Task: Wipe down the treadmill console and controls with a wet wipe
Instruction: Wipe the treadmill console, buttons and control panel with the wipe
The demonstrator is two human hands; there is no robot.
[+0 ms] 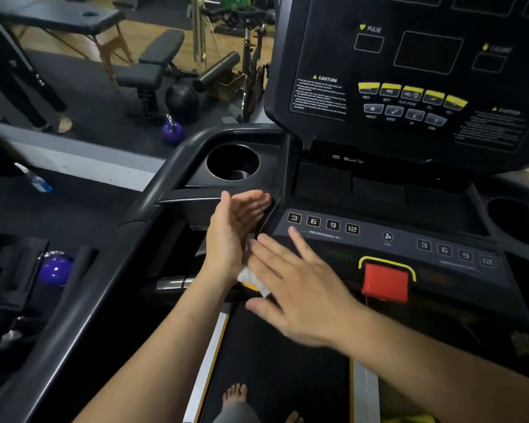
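**Bare feet (234,395) planted: unfold first, then sweep**

Beneath them runs the black treadmill belt (272,361). Further up, the left hand (232,230) is spread with relaxed fingers, palm turned right. The crumpled white wet wipe (252,279) sits at the heel of that palm, pressed there by the flat, straight-fingered right hand (290,285). Neither hand curls round it. Best to open the wipe flat, then sweep the grey numbered button strip (324,224) rightward, going lightly past the red stop key (385,282).
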